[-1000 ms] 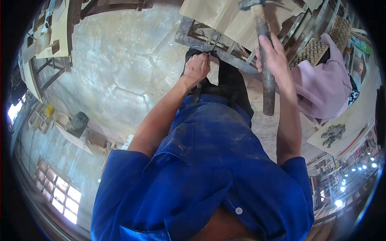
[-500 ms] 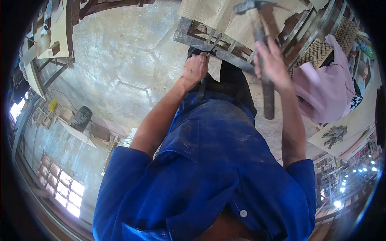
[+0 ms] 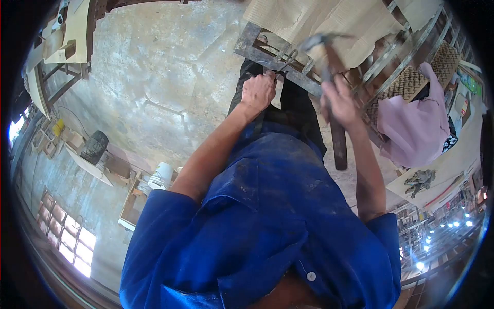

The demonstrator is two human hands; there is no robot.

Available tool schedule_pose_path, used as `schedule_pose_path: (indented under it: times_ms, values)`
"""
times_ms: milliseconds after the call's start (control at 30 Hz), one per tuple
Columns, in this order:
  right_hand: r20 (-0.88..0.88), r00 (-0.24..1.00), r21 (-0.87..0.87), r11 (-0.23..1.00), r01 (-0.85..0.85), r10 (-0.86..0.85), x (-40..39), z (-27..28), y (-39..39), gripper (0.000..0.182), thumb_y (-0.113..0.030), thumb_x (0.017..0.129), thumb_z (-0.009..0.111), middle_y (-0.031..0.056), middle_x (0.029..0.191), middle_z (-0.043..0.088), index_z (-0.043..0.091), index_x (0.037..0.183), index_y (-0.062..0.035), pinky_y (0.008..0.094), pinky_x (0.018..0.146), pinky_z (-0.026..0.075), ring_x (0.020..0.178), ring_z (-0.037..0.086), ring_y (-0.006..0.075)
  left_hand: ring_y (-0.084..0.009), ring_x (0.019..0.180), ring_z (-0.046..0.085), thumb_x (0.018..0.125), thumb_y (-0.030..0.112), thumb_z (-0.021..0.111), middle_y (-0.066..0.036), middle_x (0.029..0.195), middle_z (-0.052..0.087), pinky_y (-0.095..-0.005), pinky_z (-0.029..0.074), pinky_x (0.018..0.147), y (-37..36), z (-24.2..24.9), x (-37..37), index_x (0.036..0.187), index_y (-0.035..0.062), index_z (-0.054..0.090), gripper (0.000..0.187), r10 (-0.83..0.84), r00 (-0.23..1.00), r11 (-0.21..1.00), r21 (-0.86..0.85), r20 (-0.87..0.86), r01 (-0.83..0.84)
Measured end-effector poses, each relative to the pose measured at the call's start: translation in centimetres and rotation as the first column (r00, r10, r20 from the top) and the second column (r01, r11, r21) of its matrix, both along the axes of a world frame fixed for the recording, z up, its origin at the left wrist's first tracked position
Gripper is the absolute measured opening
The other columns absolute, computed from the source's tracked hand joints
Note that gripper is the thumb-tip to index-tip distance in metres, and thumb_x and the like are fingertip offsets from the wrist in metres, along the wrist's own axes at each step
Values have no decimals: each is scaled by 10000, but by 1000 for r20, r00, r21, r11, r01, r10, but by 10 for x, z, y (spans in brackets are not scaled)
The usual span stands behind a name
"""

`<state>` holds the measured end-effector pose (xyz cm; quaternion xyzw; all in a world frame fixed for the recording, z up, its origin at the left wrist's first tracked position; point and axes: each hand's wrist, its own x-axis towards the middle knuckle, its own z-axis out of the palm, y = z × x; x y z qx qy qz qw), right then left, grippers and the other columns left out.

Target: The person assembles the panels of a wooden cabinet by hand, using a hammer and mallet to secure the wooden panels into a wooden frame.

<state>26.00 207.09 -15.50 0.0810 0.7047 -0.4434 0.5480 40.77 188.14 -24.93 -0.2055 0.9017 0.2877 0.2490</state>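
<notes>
Left hand (image 3: 259,91): closing in a fist against the frame (image 3: 267,55), pinching something small at the fingertips; too small to tell what.
Right hand (image 3: 339,100): wrapping fully round the hammer (image 3: 332,92) handle, gripping tight about midway along it.
Hammer: pointing head-up, the dark metal head blurring just above the frame's bar, near the left fingertips; the handle's free end hanging down past the right wrist.
Frame: lying flat in front of the body at the top of the view, a grey weathered bar with thin slats crossing behind it; touching the left fist.
Sheet (image 3: 329,20): lying over the far side of the frame, tan and ribbed, torn at its edges.
Shirt (image 3: 267,221): filling the lower middle, blue, smudged with dust, one white button showing.
Cloth (image 3: 411,123): draping pink to the right of the hammer, just beside a woven mat (image 3: 406,77).
Floor (image 3: 154,77): spreading grey and cracked to the left of the left arm.
Bucket (image 3: 160,176): standing white, well apart from the hands, at lower left.
Tyre (image 3: 94,147): resting dark on the floor further left.
Writing: showing nowhere legibly; no brand or label readable on hammer, shirt or bucket.
</notes>
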Motion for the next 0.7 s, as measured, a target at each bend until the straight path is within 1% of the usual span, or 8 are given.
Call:
schedule_pose_path:
  times_ms: [67, 133, 300, 400, 533, 600, 667, 700]
  values:
    - [22, 996, 44, 995, -91, 90, 10, 6, 3, 239, -290, 1006, 522, 69, 664, 541, 479, 1045, -57, 309, 381, 429, 432, 532, 150, -388, 716, 702, 971, 234, 512, -221, 760, 692, -475, 559, 600, -3, 9, -7, 936, 25, 618, 237, -46, 997, 998, -41, 65, 49]
    - [47, 998, 14, 999, 42, -43, 10, 15, 10, 231, -281, 993, 529, 68, 662, 533, 480, 1043, -60, 312, 379, 423, 429, 532, 155, -374, 706, 705, 966, 227, 524, -209, 740, 691, -457, 559, 587, -5, 8, -6, 927, 29, 622, 224, -68, 996, 996, -48, 56, 71]
    - [3, 997, 55, 996, 74, -74, 21, 17, 27, 229, -283, 992, 528, 58, 659, 523, 476, 1044, -66, 306, 376, 416, 429, 532, 150, -305, 746, 727, 934, 202, 581, -165, 785, 714, -398, 562, 583, -26, 34, -31, 891, 55, 664, 174, -231, 964, 965, -97, 133, 245]
    - [27, 994, 20, 994, 108, -108, 31, 20, 30, 249, -300, 1005, 523, 58, 662, 523, 478, 1063, -62, 300, 378, 414, 430, 531, 145, -279, 799, 735, 878, 89, 569, -141, 869, 732, -386, 577, 606, -41, 38, -57, 823, 72, 691, 134, -520, 851, 841, -134, 72, 525]
    - [33, 987, -15, 987, 161, -160, 51, 17, 29, 295, -322, 1019, 525, 58, 663, 524, 482, 1139, -56, 290, 383, 413, 431, 528, 136, -270, 865, 734, 869, 82, 585, -109, 901, 738, -374, 583, 642, -46, 62, -91, 821, 88, 724, 147, -614, 772, 756, -160, 164, 635]
    - [20, 983, -27, 982, 185, -184, 59, 19, 33, 314, -328, 1021, 526, 56, 662, 522, 483, 1165, -52, 288, 384, 413, 433, 527, 133, -245, 926, 725, 903, 169, 621, -64, 929, 744, -351, 570, 732, -58, 92, -94, 932, 127, 754, 142, -701, 650, 657, -88, 294, 749]
    - [16, 973, -58, 971, 231, -231, 69, 18, 39, 359, -320, 1014, 539, 63, 679, 523, 478, 1227, -37, 294, 378, 410, 428, 524, 138, -246, 904, 728, 880, 155, 632, -69, 895, 740, -354, 568, 724, -82, 96, -76, 905, 137, 754, 126, -732, 582, 586, -110, 353, 803]
    - [-5, 965, -61, 964, 260, -261, 78, 17, 40, 359, -320, 1014, 539, 63, 679, 523, 478, 1227, -37, 294, 378, 410, 428, 524, 138, -244, 855, 729, 853, 130, 636, -76, 840, 726, -359, 568, 695, -107, 91, -59, 859, 135, 744, 109, -759, 616, 575, -228, 210, 786]
